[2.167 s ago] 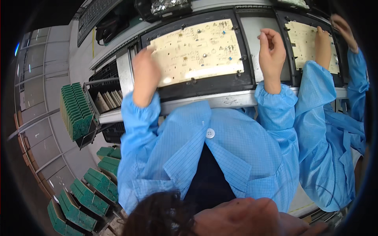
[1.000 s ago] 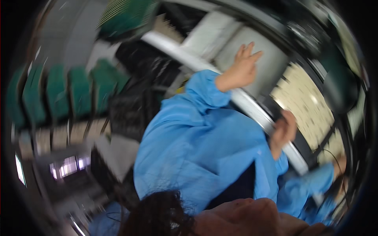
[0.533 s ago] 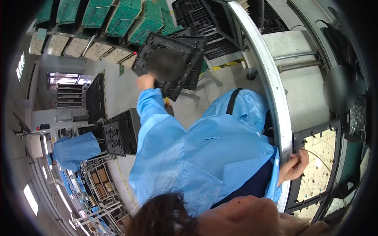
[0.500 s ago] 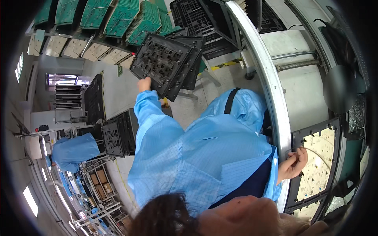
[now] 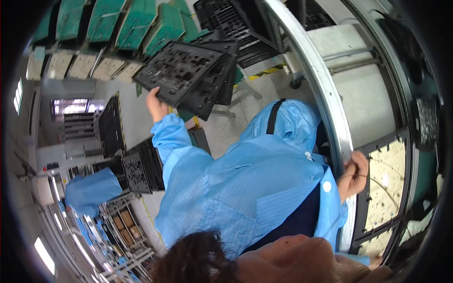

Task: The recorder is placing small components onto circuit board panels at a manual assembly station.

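Note:
My left hand [image 5: 157, 104] grips the near corner of a flat black tray with cut-outs [image 5: 181, 70], fingers closed on its edge. That tray lies tilted over further black trays [image 5: 226, 78], fanned out beneath it. On the other side, my right hand [image 5: 354, 174] is closed beside the metal rail, with a thin dark cord [image 5: 383, 184] running from its fingers. The cord curves over a cream-coloured board [image 5: 389, 162] set in a black frame [image 5: 361, 207]. Part of what the right fingers pinch is hidden.
Green circuit boards [image 5: 137, 23] stand in rows at the far left, cream boards [image 5: 82, 66] below them. A silver rail [image 5: 325, 80] curves along my right. Black pallets [image 5: 219, 28] lie beyond. A person in a blue coat [image 5: 92, 188] works at the left near shelving.
My left hand has moved left with the upper black tray, which has turned and slid away from those beneath. My right hand has moved slightly away from me, closer to the rail.

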Tool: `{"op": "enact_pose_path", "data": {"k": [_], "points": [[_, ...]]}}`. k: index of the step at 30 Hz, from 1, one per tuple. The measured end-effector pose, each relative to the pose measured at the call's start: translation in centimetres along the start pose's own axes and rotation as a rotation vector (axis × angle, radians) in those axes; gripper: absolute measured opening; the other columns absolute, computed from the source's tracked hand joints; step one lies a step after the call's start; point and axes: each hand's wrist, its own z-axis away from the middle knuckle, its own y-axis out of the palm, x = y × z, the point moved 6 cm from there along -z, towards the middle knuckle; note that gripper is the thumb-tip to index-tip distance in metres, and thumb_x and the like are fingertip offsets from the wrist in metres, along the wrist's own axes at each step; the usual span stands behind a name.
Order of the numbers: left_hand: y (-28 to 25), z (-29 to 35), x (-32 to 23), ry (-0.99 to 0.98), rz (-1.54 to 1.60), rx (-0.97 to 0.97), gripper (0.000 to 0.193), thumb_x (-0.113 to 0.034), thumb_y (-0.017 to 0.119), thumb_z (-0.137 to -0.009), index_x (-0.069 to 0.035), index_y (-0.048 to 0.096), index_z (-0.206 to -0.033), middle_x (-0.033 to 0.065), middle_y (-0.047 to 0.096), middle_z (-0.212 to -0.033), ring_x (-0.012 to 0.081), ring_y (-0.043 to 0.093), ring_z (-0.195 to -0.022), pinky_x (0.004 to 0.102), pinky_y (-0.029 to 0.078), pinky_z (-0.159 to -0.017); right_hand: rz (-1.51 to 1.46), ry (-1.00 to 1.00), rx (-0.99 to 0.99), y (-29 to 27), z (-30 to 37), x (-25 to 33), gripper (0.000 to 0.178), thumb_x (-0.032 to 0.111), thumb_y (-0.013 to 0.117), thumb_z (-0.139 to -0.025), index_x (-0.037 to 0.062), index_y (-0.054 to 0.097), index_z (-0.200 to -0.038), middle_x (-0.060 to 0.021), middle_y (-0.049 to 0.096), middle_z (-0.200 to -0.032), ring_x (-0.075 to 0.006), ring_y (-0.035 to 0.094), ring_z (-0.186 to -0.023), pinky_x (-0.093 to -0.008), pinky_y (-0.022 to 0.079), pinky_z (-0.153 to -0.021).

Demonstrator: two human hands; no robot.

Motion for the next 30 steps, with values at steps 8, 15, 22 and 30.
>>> {"op": "enact_pose_path", "data": {"k": [8, 15, 22, 30], "points": [[13.0, 14.3, -2.9, 0.321, 0.115, 0.232, 0.023, -0.001, 0.057, -0.079, 0.000, 0.051, -0.101, 0.0198, 0.060, -0.103, 0.0314, 0.066, -0.089, 0.0439, 0.060, -0.077, -0.360, 0.119, 0.799, 14.0, -1.5, 3.6, 0.053, 0.006, 0.063, -0.091, 0.0010, 0.045, -0.140, -0.0166, 0.055, -0.133, -0.0235, 0.053, -0.123, -0.0360, 0.043, -0.103], [26.8, 22.9, 2.0, 0.130, 0.287, 0.764, 0.051, -0.011, 0.056, -0.081, -0.003, 0.044, -0.130, 0.0197, 0.055, -0.119, 0.0311, 0.061, -0.103, 0.0452, 0.054, -0.090, -0.925, 0.314, 0.562, 18.5, -3.6, 5.8, 0.085, 0.009, 0.061, -0.094, 0.0078, -0.001, -0.152, -0.0232, 0.036, -0.147, -0.0287, 0.044, -0.130, -0.0400, 0.041, -0.106], [37.3, 22.1, 5.5, -0.510, 0.820, 1.435, 0.098, -0.046, 0.064, -0.086, 0.008, 0.014, -0.149, 0.0255, 0.027, -0.153, 0.0395, 0.030, -0.140, 0.0521, 0.023, -0.117, -1.182, 0.338, 0.120, 7.8, -8.4, 1.5, 0.058, 0.002, 0.060, -0.091, 0.0155, 0.030, -0.139, -0.0271, 0.056, -0.126, -0.0266, 0.065, -0.095, -0.0414, 0.057, -0.085], [49.8, 15.7, 14.8, -0.930, -0.486, 1.650, 0.109, -0.082, 0.034, -0.084, 0.018, 0.045, -0.128, 0.0234, 0.064, -0.113, 0.0250, 0.067, -0.096, 0.0298, 0.054, -0.084, -0.924, 0.555, 0.001, 3.0, -8.8, -3.7, 0.064, -0.001, 0.058, -0.092, 0.0130, 0.025, -0.145, -0.0255, 0.056, -0.127, -0.0280, 0.064, -0.101, -0.0383, 0.058, -0.083]]}}
